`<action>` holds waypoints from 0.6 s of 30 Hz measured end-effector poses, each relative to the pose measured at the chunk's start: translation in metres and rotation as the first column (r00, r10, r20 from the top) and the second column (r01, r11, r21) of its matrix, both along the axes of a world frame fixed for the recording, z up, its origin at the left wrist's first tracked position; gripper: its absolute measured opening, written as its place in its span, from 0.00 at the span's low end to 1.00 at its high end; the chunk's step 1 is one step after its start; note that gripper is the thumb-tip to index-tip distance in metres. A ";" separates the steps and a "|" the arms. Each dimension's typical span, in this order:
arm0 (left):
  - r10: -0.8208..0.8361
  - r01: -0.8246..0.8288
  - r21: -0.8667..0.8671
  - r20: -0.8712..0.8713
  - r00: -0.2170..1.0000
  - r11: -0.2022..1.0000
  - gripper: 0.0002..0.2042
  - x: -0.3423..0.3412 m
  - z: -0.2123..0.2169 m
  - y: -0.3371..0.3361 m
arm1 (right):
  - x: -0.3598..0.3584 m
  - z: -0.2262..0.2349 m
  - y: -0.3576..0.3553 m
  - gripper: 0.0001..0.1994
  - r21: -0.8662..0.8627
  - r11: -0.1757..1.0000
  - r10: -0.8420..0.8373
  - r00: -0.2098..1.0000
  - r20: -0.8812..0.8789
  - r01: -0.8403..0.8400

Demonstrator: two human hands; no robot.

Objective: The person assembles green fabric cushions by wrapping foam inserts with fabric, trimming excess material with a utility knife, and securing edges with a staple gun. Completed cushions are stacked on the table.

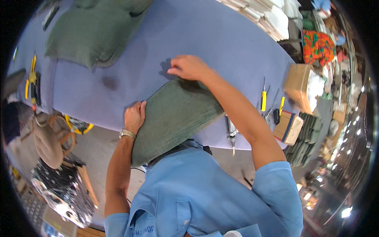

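A dark green fabric-covered cushion point(173, 114) lies tilted between my arms, its near edge against my body and its far part over the blue-grey tabletop. My left hand point(135, 117) grips the cushion's left edge with the fingers curled round it. At the far corner my right hand point(189, 67) is closed on the fabric, the wrist bent inward. The cushion hides part of the right hand's fingers. More green cushions point(90, 33) lie stacked at the far left of the table.
On the table's right side are a yellow-handled screwdriver point(263, 100), a power screwdriver point(231, 130) and a small carton point(289, 128). Yellow-handled tools point(32, 81) sit at the left edge. White stacked pieces point(272, 19) rise at the far right, beyond a larger cardboard box point(297, 85).
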State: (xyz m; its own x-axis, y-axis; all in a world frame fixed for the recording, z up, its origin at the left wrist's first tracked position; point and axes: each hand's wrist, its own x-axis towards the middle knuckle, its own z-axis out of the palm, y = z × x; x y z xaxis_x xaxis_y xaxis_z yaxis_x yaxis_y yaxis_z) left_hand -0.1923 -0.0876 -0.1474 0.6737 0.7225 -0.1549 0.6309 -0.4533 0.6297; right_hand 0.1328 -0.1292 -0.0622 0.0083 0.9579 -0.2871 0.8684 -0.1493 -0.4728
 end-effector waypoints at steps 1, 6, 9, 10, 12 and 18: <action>-0.004 0.003 -0.020 -0.029 1.000 1.000 0.20 0.000 0.001 0.002 | 0.014 0.018 -0.009 0.20 0.083 0.984 -0.148 0.980 -0.131 0.160; -0.051 0.042 -0.108 -0.084 0.995 0.993 0.23 -0.003 -0.001 0.017 | 0.045 0.077 -0.127 0.17 0.232 0.562 -0.632 0.593 -0.498 0.794; -0.047 -0.001 -0.287 -0.163 0.986 0.958 0.30 0.002 0.000 0.025 | 0.011 0.034 -0.167 0.20 0.442 0.414 -0.453 0.601 -0.658 0.796; -0.041 -0.030 -0.374 -0.182 0.983 0.927 0.31 0.007 -0.002 0.027 | 0.001 0.020 -0.168 0.20 0.347 0.382 -0.439 0.498 -0.748 0.857; -0.027 -0.080 -0.570 -0.176 0.984 0.818 0.34 0.023 0.002 0.031 | -0.021 0.004 -0.156 0.20 0.129 0.339 -0.389 0.263 -0.883 0.932; -0.305 0.169 -0.670 -0.089 0.948 0.723 0.36 0.167 0.062 0.017 | -0.010 -0.003 -0.144 0.23 0.280 0.407 -0.263 0.406 -0.875 0.869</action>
